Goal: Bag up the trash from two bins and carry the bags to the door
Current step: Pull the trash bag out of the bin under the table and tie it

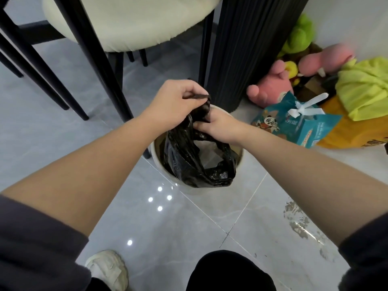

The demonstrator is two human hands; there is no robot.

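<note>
A round white bin [156, 157] stands on the grey tiled floor, lined with a black trash bag [184, 162]. White paper trash [206, 152] shows through the bag's mouth. My left hand [174, 103] pinches a twisted strip of the bag's upper edge above the bin's far rim. Just to the right and lower, my right hand [218, 124] grips another gathered part of the bag's edge. The two hands almost touch. The bag sits inside the bin, with its near edge draped over the rim.
A cream-seated chair [134, 22] with black legs stands behind and left of the bin. A black ribbed column [247, 49] rises just behind it. Plush toys [273, 85], a teal gift bag [298, 122] and yellow items crowd the right. A wet smear [302, 225] marks the floor.
</note>
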